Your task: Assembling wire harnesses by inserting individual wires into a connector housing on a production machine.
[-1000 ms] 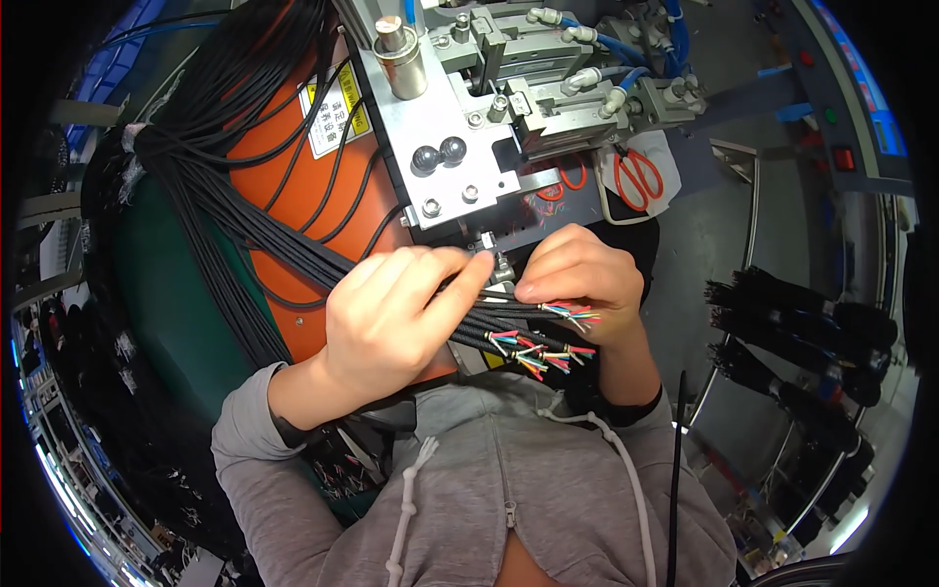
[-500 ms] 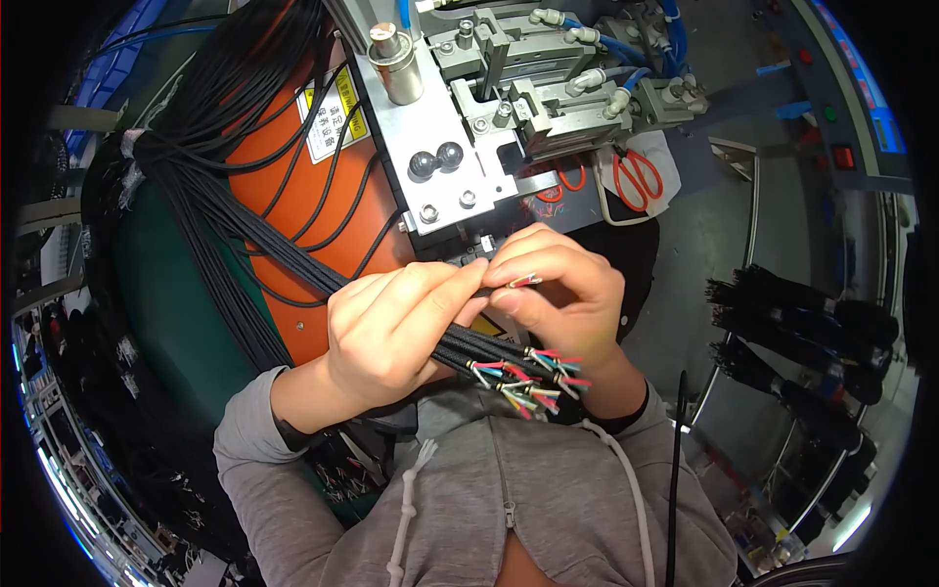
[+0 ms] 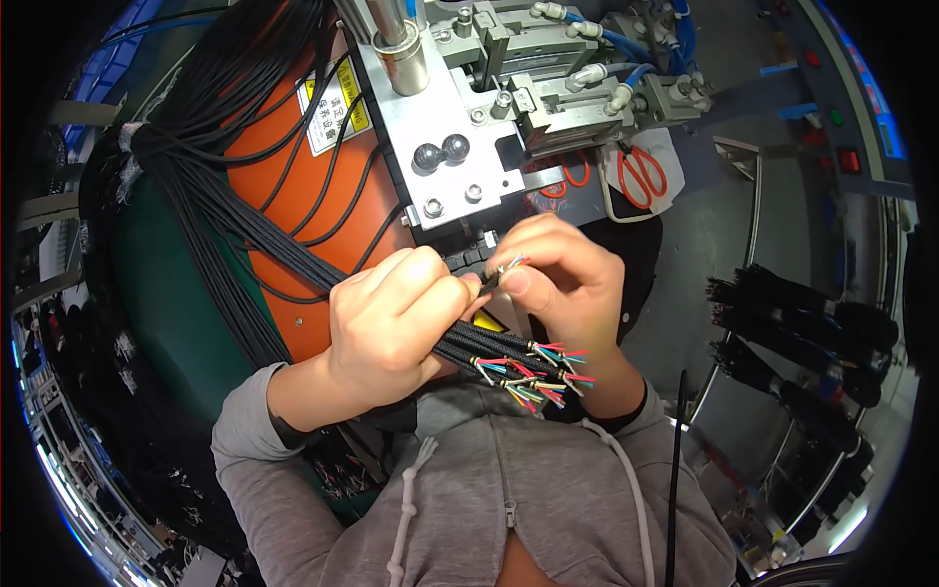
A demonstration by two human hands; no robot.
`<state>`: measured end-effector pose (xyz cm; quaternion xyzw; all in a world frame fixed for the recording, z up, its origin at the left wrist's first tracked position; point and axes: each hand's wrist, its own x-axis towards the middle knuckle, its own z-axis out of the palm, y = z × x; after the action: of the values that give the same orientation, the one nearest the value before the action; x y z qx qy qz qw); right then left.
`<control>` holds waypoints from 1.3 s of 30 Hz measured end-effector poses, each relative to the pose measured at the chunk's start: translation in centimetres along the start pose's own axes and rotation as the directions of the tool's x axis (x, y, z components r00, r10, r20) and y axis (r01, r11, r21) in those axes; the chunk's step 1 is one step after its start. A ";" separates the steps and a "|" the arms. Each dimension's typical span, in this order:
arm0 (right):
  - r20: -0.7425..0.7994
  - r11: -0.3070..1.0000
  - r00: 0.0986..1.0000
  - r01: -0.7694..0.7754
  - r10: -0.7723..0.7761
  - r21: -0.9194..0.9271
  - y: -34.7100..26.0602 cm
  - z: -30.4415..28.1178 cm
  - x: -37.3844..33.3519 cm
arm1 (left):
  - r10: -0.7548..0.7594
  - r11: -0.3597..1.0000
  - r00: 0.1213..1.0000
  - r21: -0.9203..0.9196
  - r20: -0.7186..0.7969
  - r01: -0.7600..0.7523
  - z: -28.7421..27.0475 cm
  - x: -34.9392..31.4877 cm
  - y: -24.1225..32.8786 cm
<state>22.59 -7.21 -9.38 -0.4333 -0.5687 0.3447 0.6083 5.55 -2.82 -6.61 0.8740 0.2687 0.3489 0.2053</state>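
Note:
My left hand (image 3: 391,318) is closed round a bundle of black braided cables (image 3: 489,344). Their stripped ends fan out below my right hand, showing thin red, blue, yellow and white wires (image 3: 533,377). Between the two hands one cable end (image 3: 499,274) is held apart from the bundle, its coloured wires showing at the fingertips. My right hand (image 3: 567,274) pinches this end between thumb and forefinger, its other fingers curled. Both hands are just in front of a metal machine plate (image 3: 450,191).
Air-driven clamps (image 3: 577,98) with blue hoses stand behind the plate. Red-handled scissors (image 3: 641,176) lie on a pale tray to the right. More black cables (image 3: 235,108) run over an orange panel (image 3: 279,225) at left. Cable bundles (image 3: 802,323) hang on a rack at right.
The right thumb and forefinger have shifted on the single cable end, whose wires now point up. The left hand keeps its grip on the bundle. The machine's upright rod looks longer.

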 end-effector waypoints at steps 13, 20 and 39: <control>0.145 0.878 0.881 -0.467 0.451 0.106 -1.0 -2.3 0.6 | 0.133 0.970 0.989 0.198 0.066 -0.144 0.4 -0.3 -0.6; 0.061 0.935 0.974 -0.191 0.219 -0.300 0.8 -2.0 -0.5 | 0.094 0.950 0.977 0.277 0.193 -0.146 0.4 -0.6 -0.1; 0.276 0.760 0.780 -0.619 0.562 0.198 0.7 -3.1 0.4 | 0.273 0.904 0.961 0.327 0.054 -0.275 0.8 -1.0 -0.8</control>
<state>25.80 -6.97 -9.77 -0.4641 -0.4061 0.6374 0.4620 5.23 -3.01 -8.09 0.9263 0.1975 0.3209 0.0055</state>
